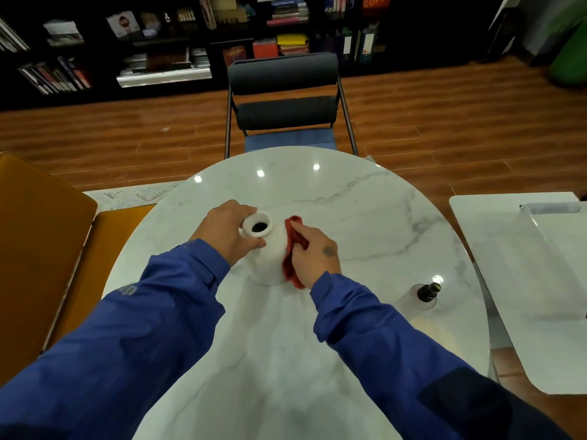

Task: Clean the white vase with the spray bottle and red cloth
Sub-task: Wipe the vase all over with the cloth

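The white vase (268, 258) stands upright in the middle of the round marble table (365, 217), its dark mouth facing up. My left hand (225, 233) grips the vase's neck and rim from the left. My right hand (313, 257) presses the red cloth (290, 249) flat against the vase's right side. The spray bottle (427, 295), clear with a dark nozzle, stands alone on the table to the right, away from both hands.
A dark chair (284, 100) with a blue seat stands at the table's far side. An orange chair (41, 255) is at the left. A second white table (521, 281) with a clear tray (552, 208) sits close on the right. Bookshelves line the back wall.
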`<state>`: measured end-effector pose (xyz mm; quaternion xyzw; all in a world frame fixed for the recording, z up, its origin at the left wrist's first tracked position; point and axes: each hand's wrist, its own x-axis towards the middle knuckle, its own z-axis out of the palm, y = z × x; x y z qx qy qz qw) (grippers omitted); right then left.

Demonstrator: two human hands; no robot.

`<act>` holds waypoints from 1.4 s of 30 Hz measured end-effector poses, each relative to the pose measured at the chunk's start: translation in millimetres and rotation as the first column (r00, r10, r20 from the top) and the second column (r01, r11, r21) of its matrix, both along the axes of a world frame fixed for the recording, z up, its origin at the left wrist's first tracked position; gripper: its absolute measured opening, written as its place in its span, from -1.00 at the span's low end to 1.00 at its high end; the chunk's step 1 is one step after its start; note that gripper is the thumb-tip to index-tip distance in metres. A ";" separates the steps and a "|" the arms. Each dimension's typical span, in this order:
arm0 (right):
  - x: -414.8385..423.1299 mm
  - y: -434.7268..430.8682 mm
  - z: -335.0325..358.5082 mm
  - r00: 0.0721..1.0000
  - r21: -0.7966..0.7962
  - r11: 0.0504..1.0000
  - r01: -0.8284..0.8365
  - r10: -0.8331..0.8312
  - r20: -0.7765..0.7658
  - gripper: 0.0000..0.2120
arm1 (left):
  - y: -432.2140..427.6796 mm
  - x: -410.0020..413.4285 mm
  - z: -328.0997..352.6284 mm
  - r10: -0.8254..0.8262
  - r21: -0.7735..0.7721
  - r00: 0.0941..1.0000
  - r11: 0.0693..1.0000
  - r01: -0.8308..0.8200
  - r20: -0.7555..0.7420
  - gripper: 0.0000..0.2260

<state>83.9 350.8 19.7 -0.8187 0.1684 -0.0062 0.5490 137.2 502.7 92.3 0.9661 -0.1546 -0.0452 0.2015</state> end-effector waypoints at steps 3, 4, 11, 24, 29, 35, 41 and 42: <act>-17.7 11.9 1.6 0.973 0.007 1.000 -0.016 0.014 0.228 -0.56 | -0.9 -2.1 0.3 -0.003 0.005 1.000 1.000 0.003 0.018 -0.59; -24.3 15.7 -3.2 0.959 -0.009 0.999 -0.038 0.039 0.282 -0.57 | -1.4 -2.3 0.5 -0.005 0.011 1.000 1.000 0.005 0.020 -0.60; -2.0 0.7 -21.6 0.996 0.181 0.980 0.077 -0.068 -0.053 -0.56 | -2.0 -4.8 -0.2 0.048 0.005 0.999 0.999 -0.048 -0.013 -0.56; -40.0 24.5 -26.7 0.964 0.118 0.992 0.037 -0.066 0.256 -0.52 | -14.6 -5.0 -8.0 0.225 0.058 0.974 0.973 -0.225 0.007 -0.56; -35.1 22.7 -25.4 0.957 0.399 0.869 0.291 -0.257 -0.137 -0.51 | -15.1 -3.6 -5.6 0.211 0.100 0.977 0.973 -0.209 -0.016 -0.51; 16.8 -6.1 8.7 0.996 0.185 0.981 0.060 -0.046 -0.081 -0.55 | -14.9 -1.1 -4.3 0.189 0.153 0.982 0.971 -0.186 -0.007 -0.54; -21.3 17.6 -2.6 0.985 0.173 0.984 0.028 -0.057 0.163 -0.52 | -14.9 -0.7 -4.5 0.186 0.195 0.983 0.963 -0.184 0.008 -0.55; -32.9 21.5 -10.0 0.985 0.233 0.970 0.068 -0.102 0.138 -0.51 | -14.1 0.6 -2.4 0.176 0.216 0.984 0.961 -0.173 0.005 -0.54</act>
